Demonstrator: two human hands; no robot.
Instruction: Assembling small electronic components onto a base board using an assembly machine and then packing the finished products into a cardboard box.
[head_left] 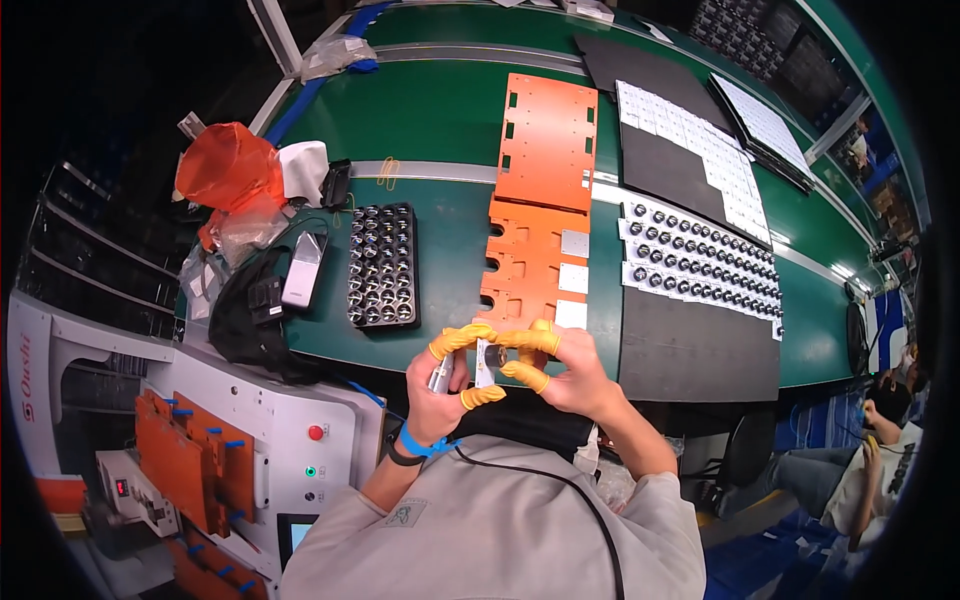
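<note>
My left hand, in yellow finger cots and a blue wrist strap with a cord, pinches a small white board upright. A silvery-white piece is tucked in the same palm. My right hand, also in finger cots, grips a short black cylindrical part by thumb and forefinger, against or very near the board's face; the exact contact is too small to tell. Just beyond them lies an orange fixture with cutouts and several pale square plates along its right side.
Left of the fixture stands a black tray of round shiny parts. To the right, rows of white boards with black round parts rest on dark foam. A white device and orange bag lie left. A machine stands lower left.
</note>
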